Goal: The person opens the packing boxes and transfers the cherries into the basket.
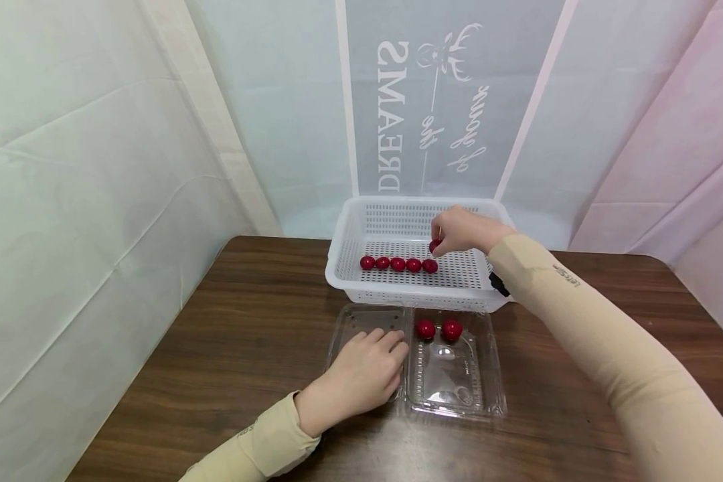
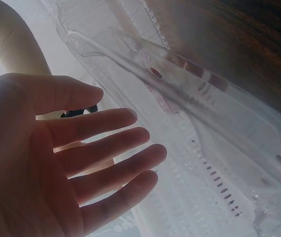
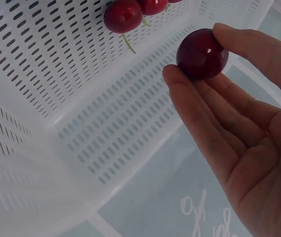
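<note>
My right hand (image 1: 464,229) pinches a dark red cherry (image 3: 202,54) between thumb and fingertips, inside the white perforated basket (image 1: 337,268). Below it, a row of several red cherries (image 1: 397,264) lies on the basket floor; green stems show on some in the right wrist view. In front of the basket lies an opened clear plastic clamshell box (image 1: 482,395). Two cherries (image 1: 452,330) sit at the far end of its right half. My left hand (image 1: 367,371) is over the left half, fingers loosely extended and holding nothing; whether it touches the plastic is unclear.
The box and basket stand on a dark wood table (image 1: 265,321), the basket near its back edge. Behind hangs a pale curtain (image 1: 301,100) with white lettering, and white fabric (image 1: 96,167) covers the left side. A small black object (image 1: 499,284) shows beneath my right wrist.
</note>
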